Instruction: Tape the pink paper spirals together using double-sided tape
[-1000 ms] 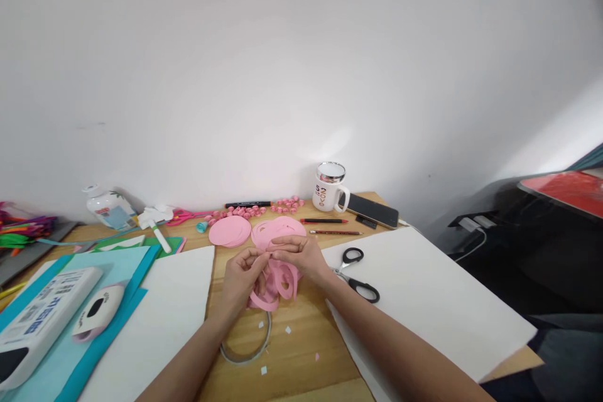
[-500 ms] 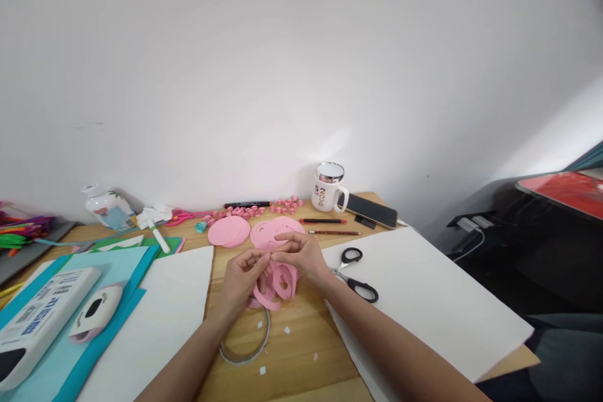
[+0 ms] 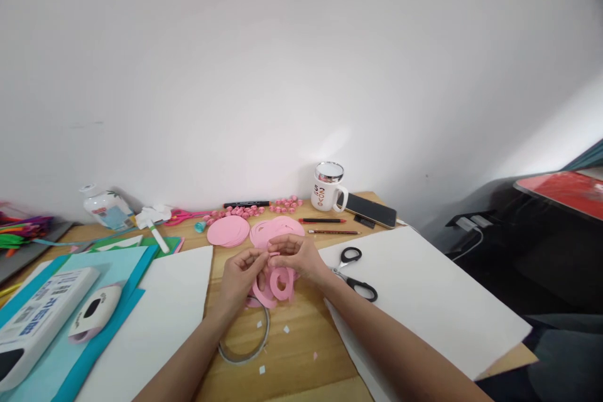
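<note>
While hands [image 3: 241, 273] [image 3: 298, 256] pinch pnk ppr [image 3: 274, 254], loose curls [image 3: 274, 286] below.

The left hand [image 3: 239, 277] and right hand [image 3: 304, 257] pinch a pink paper strip [image 3: 274, 254] beside a pink paper spiral [image 3: 275, 289]. A tape roll [image 3: 240, 360] lies nearer; right, black-handled scissors [image 3: 350, 281] on white paper [image 3: 424, 295]; far, a white mug [image 3: 324, 195].

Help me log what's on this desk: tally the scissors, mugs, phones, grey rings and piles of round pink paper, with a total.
Scissors: 2, black-handled pair and pink-handled pair
Mug: 1
Phone: 1
Grey ring: 1
Round pink paper piles: 2, left pile and right pile
Total: 7
</note>
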Tool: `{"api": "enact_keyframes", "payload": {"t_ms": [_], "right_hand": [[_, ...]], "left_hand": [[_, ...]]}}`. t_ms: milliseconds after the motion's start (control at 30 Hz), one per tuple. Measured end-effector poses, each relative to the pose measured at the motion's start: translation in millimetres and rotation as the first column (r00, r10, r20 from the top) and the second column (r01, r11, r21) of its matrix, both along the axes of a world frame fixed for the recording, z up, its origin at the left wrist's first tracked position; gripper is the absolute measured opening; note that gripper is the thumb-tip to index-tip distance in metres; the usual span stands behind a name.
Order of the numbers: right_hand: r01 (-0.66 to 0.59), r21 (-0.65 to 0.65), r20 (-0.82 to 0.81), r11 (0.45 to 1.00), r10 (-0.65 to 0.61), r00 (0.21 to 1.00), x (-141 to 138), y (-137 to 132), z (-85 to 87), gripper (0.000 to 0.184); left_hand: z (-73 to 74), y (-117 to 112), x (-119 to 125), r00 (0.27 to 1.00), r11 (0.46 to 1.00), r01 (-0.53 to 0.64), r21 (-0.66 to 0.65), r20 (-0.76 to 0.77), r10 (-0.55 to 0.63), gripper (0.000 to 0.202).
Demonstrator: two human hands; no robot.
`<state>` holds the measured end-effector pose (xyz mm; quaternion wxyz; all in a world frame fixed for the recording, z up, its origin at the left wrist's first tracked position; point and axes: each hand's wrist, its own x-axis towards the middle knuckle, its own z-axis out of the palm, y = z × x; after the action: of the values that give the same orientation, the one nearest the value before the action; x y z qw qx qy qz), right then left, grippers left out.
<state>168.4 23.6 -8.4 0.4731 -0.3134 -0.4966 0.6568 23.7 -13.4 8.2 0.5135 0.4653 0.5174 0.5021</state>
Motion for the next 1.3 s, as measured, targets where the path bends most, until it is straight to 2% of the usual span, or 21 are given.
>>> {"api": "enact_keyframes", "payload": {"t_ms": [100, 233, 500, 700, 833, 1000, 1300], "right_hand": [[-0.031, -0.04, -0.023, 0.999, 0.03, 0.999, 0.3, 0.2, 1.4, 0.048], [-0.012, -0.065, -0.055, 0.998, 0.008, 0.998, 0.5, 1.3, 1.8, 0.046], [-0.02, -0.052, -0.138, 0.998, 0.013, 0.99, 0.0, 1.1, 0.8, 0.043], [0.019, -0.083, -0.062, 0.996, -0.024, 0.998, 0.6, 1.2, 1.9, 0.047], [0.052, -0.066, -0.007, 0.996, -0.052, 0.999, 0.9, 1.9, -0.4, 0.05], [0.048, 0.026, 0.051, 0.998, -0.049, 0.997, 0.4, 1.5, -2.6, 0.045], [-0.063, 0.105, 0.135, 0.993, 0.049, 0.99, 2.9, -1.0, 6.6, 0.052]], "left_hand": [[0.5, 1.4, -1.6, 1.0, 1.0, -0.013, 0.021, 0.027, 0.013, 0.023], [2.3, 1.4, -1.9, 0.999, 0.999, -0.029, 0.022, 0.023, 0.028, 0.028], [0.4, 2.0, -2.3, 0.999, 0.999, -0.041, 0.012, 0.023, 0.041, 0.026], [1.4, 1.7, -1.0, 0.998, 0.998, -0.059, 0.018, 0.022, 0.059, 0.026], [1.8, 0.8, -0.3, 1.0, 1.0, -0.013, 0.011, 0.012, 0.012, 0.024], [1.3, -1.4, 0.6, 0.999, 0.998, 0.053, -0.029, 0.004, -0.053, 0.025], [-1.7, -2.0, -2.3, 0.98, 0.979, 0.196, -0.063, -0.011, -0.197, 0.027]]}}
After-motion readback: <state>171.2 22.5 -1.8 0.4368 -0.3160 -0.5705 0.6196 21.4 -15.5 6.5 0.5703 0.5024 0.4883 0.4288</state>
